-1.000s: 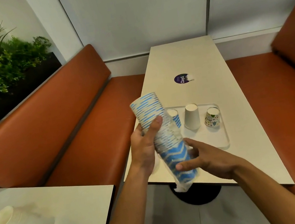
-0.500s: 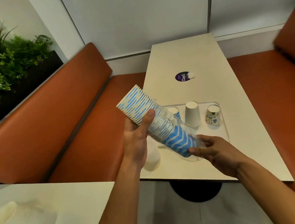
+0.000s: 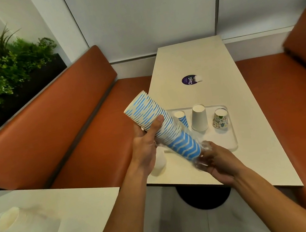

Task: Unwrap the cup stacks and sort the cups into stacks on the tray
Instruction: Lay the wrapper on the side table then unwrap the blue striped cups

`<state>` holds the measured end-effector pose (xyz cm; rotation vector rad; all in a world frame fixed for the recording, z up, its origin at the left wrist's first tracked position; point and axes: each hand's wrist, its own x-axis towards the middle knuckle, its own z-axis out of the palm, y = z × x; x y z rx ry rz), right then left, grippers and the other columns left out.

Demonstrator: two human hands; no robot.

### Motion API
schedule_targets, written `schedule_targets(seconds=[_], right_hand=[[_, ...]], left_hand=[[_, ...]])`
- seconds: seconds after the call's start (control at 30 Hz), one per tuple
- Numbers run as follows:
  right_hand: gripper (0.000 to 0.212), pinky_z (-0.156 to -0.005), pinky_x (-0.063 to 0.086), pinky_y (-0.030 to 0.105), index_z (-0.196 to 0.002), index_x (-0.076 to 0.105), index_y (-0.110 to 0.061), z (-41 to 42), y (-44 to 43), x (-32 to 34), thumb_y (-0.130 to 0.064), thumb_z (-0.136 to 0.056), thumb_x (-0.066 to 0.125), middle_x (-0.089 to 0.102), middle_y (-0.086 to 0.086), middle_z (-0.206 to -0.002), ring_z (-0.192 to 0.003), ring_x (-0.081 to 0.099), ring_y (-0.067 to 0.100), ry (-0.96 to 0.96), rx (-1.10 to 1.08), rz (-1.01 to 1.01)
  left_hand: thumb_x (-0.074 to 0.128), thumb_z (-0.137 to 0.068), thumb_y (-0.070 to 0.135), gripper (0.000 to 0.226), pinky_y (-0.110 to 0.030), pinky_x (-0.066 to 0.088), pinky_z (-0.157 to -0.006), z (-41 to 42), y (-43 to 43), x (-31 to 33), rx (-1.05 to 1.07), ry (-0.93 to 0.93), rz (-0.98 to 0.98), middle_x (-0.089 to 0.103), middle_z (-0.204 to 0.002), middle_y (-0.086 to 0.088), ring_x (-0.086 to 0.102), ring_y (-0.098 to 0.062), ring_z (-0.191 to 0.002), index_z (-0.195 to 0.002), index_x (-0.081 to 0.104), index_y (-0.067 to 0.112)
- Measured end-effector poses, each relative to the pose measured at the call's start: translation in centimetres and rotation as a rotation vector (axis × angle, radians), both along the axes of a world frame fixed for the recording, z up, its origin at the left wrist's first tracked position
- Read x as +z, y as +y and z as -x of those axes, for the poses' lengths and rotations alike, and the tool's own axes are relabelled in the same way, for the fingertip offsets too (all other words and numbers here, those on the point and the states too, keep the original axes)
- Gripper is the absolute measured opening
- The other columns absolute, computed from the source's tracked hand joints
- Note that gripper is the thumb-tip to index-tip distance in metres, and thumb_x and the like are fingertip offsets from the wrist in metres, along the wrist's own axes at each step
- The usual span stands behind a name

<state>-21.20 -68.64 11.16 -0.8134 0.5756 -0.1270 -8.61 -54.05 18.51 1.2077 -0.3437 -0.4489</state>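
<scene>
Over the near edge of the table, just at nine o'clock of the tray, the cup stack hung slanted in the air between both hands. Its long axis ran from the open rims at ten o'clock down to the closed bottoms at four o'clock. The left hand was wrapped round the middle of it, thumb laid across the upper side. The right hand sat at the four o'clock end, its fingers curled on the bunched clear wrap that sheathed the lower half; the upper half looked bare. The right hand was the nearer one to the loose end, so the wrap would probably have to slide off along that axis toward four o'clock while the left hand anchored the cups. Beyond the hands, at one o'clock, a blue cup, a white cup and a patterned cup stood upside down on the tray.
</scene>
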Motion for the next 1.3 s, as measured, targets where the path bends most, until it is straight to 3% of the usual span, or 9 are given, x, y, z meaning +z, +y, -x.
schedule_targets(seconds=[0.1,0.23,0.37,0.5,0.63,0.87,1.0,1.2,1.3], right_hand=[[0.04,-0.065,0.054,0.031,-0.123,0.063,-0.015,-0.6,0.3,0.4,0.006,-0.091,0.049,0.071,0.01,-0.103,-0.082,0.065,0.02,-0.024,-0.011,-0.04],[0.031,-0.077,0.047,0.037,-0.118,0.073,-0.014,-0.3,0.4,1.6,-0.024,-0.089,0.065,0.075,0.01,-0.106,-0.085,0.064,0.021,-0.032,0.142,-0.084],[0.067,-0.069,0.039,0.025,-0.132,0.066,-0.007,-0.8,0.9,1.6,-0.042,-0.078,0.086,0.071,0.011,-0.124,-0.094,0.06,0.015,-0.089,0.198,0.093],[0.05,-0.088,0.056,0.027,-0.138,0.06,-0.002,-1.0,0.8,1.2,-0.019,-0.093,0.071,0.066,0.016,-0.137,-0.119,0.065,0.025,-0.196,0.14,0.011],[0.049,-0.084,0.061,0.03,-0.138,0.059,0.0,-0.9,0.7,0.9,-0.011,-0.09,0.062,0.071,0.013,-0.128,-0.106,0.073,0.023,-0.24,0.11,-0.097],[0.046,-0.096,0.059,0.034,-0.134,0.056,0.002,-0.8,0.6,0.0,-0.002,-0.089,0.062,0.068,0.018,-0.132,-0.114,0.07,0.028,-0.252,0.088,-0.135],[0.051,-0.112,0.047,0.042,-0.14,0.054,0.007,-0.9,0.3,-0.3,-0.001,-0.091,0.061,0.063,0.022,-0.138,-0.127,0.06,0.034,-0.261,0.093,-0.108],[0.048,-0.112,0.048,0.041,-0.143,0.053,0.004,-1.0,-0.1,-0.6,0.004,-0.095,0.056,0.06,0.023,-0.142,-0.133,0.056,0.036,-0.318,0.125,-0.105],[0.05,-0.097,0.058,0.038,-0.135,0.056,0.004,-0.9,-0.2,-1.0,0.009,-0.085,0.064,0.066,0.021,-0.132,-0.118,0.065,0.036,-0.243,0.104,-0.116]], left_hand=[[0.078,-0.086,0.033,0.063,-0.049,0.053,-0.103,0.0,-0.2,-0.1,0.023,-0.013,-0.019,0.066,-0.136,-0.01,0.064,-0.03,-0.125,-0.142,0.05,0.022],[0.073,-0.083,0.042,0.066,-0.048,0.053,-0.104,0.1,0.1,0.1,0.037,-0.025,-0.056,0.069,-0.133,-0.002,0.067,-0.021,-0.121,-0.143,0.048,0.026],[0.067,-0.086,0.044,0.061,-0.046,0.055,-0.101,0.4,0.4,0.1,0.039,0.001,-0.045,0.069,-0.132,-0.003,0.067,-0.021,-0.121,-0.141,0.048,0.026],[0.068,-0.085,0.04,0.057,-0.047,0.055,-0.1,0.4,1.1,0.3,0.017,0.012,-0.016,0.072,-0.126,0.0,0.069,-0.021,-0.118,-0.138,0.049,0.027],[0.08,-0.082,0.026,0.069,-0.047,0.054,-0.103,0.5,1.3,0.1,0.001,0.001,-0.03,0.068,-0.132,-0.008,0.067,-0.025,-0.121,-0.143,0.047,0.02],[0.088,-0.078,0.025,0.07,-0.043,0.052,-0.106,0.0,1.8,0.4,-0.018,-0.093,-0.105,0.069,-0.13,-0.002,0.065,-0.023,-0.123,-0.137,0.05,0.026],[0.085,-0.075,0.012,0.073,-0.036,0.057,-0.096,0.0,2.1,0.6,-0.061,-0.161,-0.134,0.068,-0.126,-0.007,0.067,-0.023,-0.119,-0.136,0.047,0.021],[0.091,-0.069,0.002,0.086,-0.037,0.058,-0.094,-0.2,2.3,0.2,-0.067,-0.25,-0.202,0.064,-0.13,-0.014,0.066,-0.025,-0.119,-0.137,0.041,0.016],[0.088,-0.071,-0.004,0.08,-0.035,0.058,-0.092,-0.1,2.0,-0.2,-0.034,-0.303,-0.22,0.064,-0.127,-0.014,0.068,-0.023,-0.116,-0.133,0.043,0.015]])
